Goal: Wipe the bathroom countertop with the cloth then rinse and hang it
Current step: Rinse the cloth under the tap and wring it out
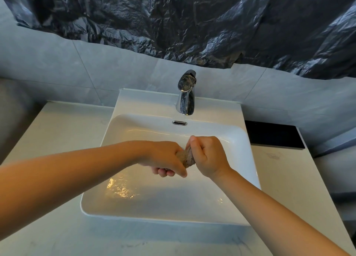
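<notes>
A small grey-brown cloth (186, 157) is twisted into a tight roll above the white sink basin (123, 121). My left hand (163, 159) grips its near end with fingers curled under it. My right hand (207, 155) grips the far end in a fist, thumb up. Both hands hover over the middle of the basin, in front of the chrome faucet (185, 94). Most of the cloth is hidden inside the two fists. The pale countertop (61, 124) surrounds the basin.
Water lies in the bottom of the basin, glinting at the left. No stream shows from the faucet. A black flat object (273, 134) lies at the back right of the counter. Dark crumpled plastic sheeting (192, 24) covers the wall above the grey tiles.
</notes>
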